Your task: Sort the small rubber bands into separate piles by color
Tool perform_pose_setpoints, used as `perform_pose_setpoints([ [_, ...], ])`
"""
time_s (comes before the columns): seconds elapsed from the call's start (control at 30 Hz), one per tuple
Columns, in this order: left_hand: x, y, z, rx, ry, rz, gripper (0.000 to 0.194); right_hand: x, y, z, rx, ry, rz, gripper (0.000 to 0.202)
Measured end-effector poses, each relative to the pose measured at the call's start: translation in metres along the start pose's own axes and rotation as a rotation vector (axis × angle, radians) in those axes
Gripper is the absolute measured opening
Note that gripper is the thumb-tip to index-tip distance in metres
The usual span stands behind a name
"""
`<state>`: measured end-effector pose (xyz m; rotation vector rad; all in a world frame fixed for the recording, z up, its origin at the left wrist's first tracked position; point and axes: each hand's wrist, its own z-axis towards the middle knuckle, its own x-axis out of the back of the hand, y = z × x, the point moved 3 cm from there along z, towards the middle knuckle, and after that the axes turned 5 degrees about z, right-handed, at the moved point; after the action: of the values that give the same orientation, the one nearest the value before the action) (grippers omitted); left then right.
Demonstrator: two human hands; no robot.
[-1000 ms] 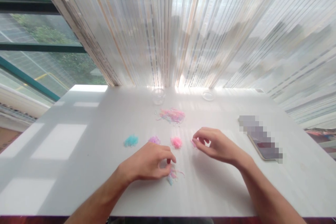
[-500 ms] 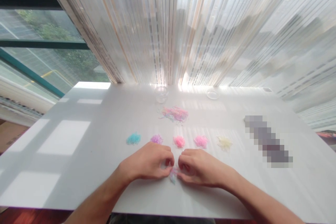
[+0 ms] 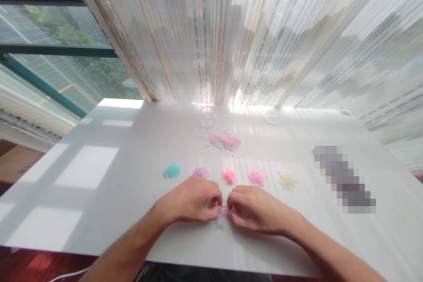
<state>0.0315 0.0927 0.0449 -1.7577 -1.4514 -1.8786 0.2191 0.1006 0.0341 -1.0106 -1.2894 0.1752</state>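
My left hand [image 3: 200,199] and my right hand [image 3: 253,209] face each other low over the table, fingertips pinched close together. Between and just below them lies a small mixed clump of thin pastel rubber bands [image 3: 220,221], with both hands' fingers at its upper edge. Single bands in the fingers are too small to make out clearly. Beyond the hands runs a row of one-colour heaps: a blue heap [image 3: 172,170], a purple heap [image 3: 200,172] partly behind my left hand, a coral-pink heap [image 3: 229,176], a pink heap [image 3: 257,177] and a yellow heap [image 3: 287,179].
A larger mixed pile [image 3: 225,141] lies farther back. Behind it stand a clear round container [image 3: 207,116] and a clear lid [image 3: 272,117]. A blurred-out long object [image 3: 345,179] rests on the right of the white table [image 3: 139,141]. Striped curtains [image 3: 211,31] hang along the far edge.
The view has shifted slightly, so everything sits a little farther right. Both hands stay pinched at the small clump, whose bands have spread a little.
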Motion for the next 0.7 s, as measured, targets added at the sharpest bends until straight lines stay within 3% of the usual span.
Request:
perform_pose_setpoints([
  [0.2,0.003,0.001,-0.004,0.011,-0.015,-0.032,0.004,-0.001,-0.002,-0.002,0.04,-0.004,-0.013,0.013],
  [0.4,0.004,0.001,-0.003,0.033,-0.089,-0.027,0.023,-0.005,0.0,0.001,0.012,-0.053,-0.031,0.008],
  [0.6,0.001,0.001,-0.003,0.022,-0.078,-0.013,0.002,0.001,-0.001,-0.001,0.029,-0.012,-0.017,0.01],
  [0.7,0.001,0.001,-0.004,0.01,-0.066,-0.019,0.005,0.005,0.0,-0.002,0.021,0.005,-0.025,0.01],
])
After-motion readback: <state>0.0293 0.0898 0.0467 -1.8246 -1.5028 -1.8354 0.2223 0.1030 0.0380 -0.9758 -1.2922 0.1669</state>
